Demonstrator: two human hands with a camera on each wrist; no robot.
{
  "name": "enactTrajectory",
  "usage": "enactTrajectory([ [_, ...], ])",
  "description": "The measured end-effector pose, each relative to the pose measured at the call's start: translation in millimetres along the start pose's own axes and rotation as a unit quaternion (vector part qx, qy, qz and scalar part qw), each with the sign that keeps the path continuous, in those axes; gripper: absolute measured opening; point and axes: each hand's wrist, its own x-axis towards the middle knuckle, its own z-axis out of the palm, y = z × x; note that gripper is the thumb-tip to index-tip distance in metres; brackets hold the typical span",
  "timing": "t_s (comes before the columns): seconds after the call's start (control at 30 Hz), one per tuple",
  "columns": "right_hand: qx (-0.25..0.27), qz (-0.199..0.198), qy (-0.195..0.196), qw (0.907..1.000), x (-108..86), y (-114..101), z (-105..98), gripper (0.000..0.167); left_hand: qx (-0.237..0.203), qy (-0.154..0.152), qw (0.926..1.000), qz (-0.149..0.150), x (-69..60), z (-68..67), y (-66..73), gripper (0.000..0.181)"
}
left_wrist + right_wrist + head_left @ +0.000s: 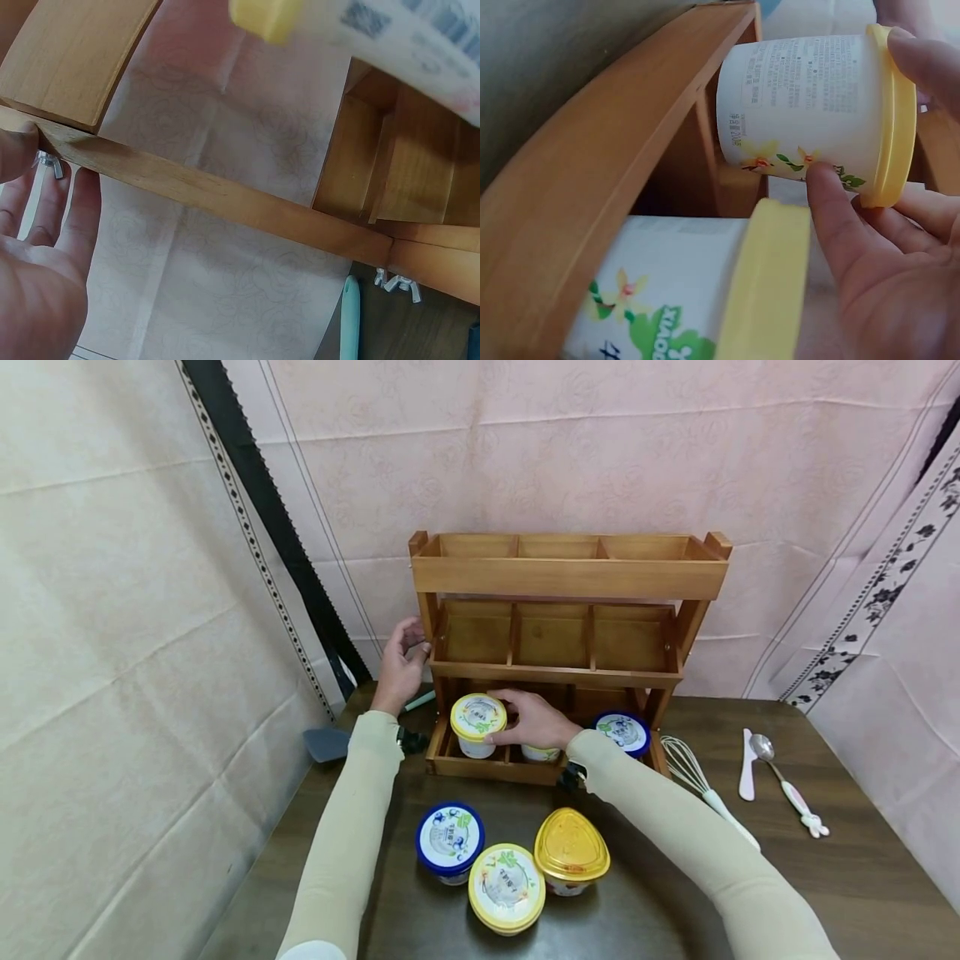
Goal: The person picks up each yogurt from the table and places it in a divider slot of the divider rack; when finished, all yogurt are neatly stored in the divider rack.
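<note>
My right hand (536,720) holds a white tub with a yellow lid (478,717) at the left compartment of the bottom tier of a wooden rack (570,578). In the right wrist view the fingers curl about that tub (802,112), its base over the front board. A second yellow-lidded tub (675,292) sits beside it, in the middle compartment, partly hidden by my hand in the head view. A blue-lidded tub (622,732) stands in the right compartment. My left hand (401,664) touches the rack's left upright (225,202), fingers by a wing nut.
In front of the rack stand a blue-lidded tub (450,839), a yellow-lidded tub (507,889) and a tub with a golden lid (572,847). To the right lie a whisk (693,772), a white knife (747,766) and a spoon (787,785). A grey-blue spatula (327,744) lies left.
</note>
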Motion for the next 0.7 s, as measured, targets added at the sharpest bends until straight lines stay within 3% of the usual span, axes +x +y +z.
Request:
enactTrajectory([
  [0.3, -0.028, 0.01, -0.002, 0.9996, 9.6, 0, 2, 0.097, -0.006, -0.002, 1.0, -0.004, 1.3, -0.5, 0.7, 0.046],
  [0.7, -0.068, -0.002, -0.002, 0.9977, 20.5, -4, 16, 0.087, 0.004, 0.0, 1.0, 0.005, -1.1, 0.4, 2.2, 0.046],
])
